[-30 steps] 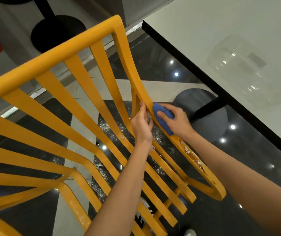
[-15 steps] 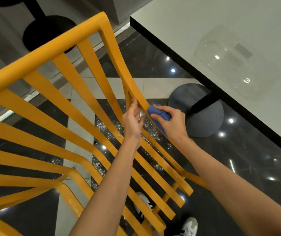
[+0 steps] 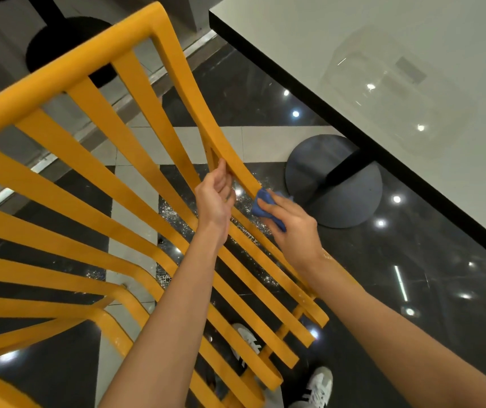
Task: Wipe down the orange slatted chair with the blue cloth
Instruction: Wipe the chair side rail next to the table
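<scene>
Chair: the orange slatted chair (image 3: 94, 184) fills the view to the left of both hands and under them, its slats fanning away toward the top rail.
Counter: a pale counter (image 3: 309, 39) with a dark edge stands beyond and to the right of the right hand; its round base (image 3: 350, 201) sits on the glossy floor just past that hand.
Side rail: the chair's outer rail (image 3: 206, 119) runs down between the two hands.
Left hand: the left hand (image 3: 215, 198) has its fingers curled around the side rail, thumb side up, steadying the chair.
Right hand: the right hand (image 3: 291, 228) grips the bunched blue cloth (image 3: 262, 206) and presses it against the rail, just right of the left hand.
Cloth: only a small fold shows ahead of the right fingers; the rest is hidden under the hand.
Risk: the wad looks small against the rail, so a fast stroke could likely slip off the edge and leave the underside untouched.
Risk: if the left hand loosens, pushing on the rail may tip or slide the chair on the shiny floor.
Risk: the hands sit close, so a stroke upward could bump the left fingers.
</scene>
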The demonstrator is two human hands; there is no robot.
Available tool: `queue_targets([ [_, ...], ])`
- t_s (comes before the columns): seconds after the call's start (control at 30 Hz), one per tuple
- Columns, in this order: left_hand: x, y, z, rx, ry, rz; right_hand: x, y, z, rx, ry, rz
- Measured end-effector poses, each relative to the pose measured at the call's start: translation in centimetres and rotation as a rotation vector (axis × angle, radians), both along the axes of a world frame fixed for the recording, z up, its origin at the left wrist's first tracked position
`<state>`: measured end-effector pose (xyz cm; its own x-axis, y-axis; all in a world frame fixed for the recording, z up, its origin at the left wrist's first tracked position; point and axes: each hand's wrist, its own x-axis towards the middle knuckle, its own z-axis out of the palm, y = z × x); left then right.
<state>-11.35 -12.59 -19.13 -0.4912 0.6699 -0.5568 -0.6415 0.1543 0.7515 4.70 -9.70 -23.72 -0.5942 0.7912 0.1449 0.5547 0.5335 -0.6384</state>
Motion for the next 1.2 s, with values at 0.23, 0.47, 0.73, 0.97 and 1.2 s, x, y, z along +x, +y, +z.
queue_targets([
  [0.23,0.1,0.0,-0.1,-0.003,-0.009,0.018,-2.4,1.9,-0.7,0.112,-0.063,0.054],
  [0.47,0.3,0.1,-0.2,0.010,-0.021,0.021,-0.8,2.5,0.7,-0.391,0.156,-0.176],
  [0.73,3.7,-0.8,0.0,-0.174,0.690,-0.252,6.8,4.9,2.9,-0.734,0.249,-0.313],
  [0.97,7.7,-3.5,-4.2,-0.256,1.479,-0.814,5.9,-1.1,1.3,-0.237,0.092,-0.084],
  [1.2,7.1,-3.5,-4.0,-0.271,1.526,-0.888,5.4,-0.3,1.6,-0.130,-0.004,-0.153],
])
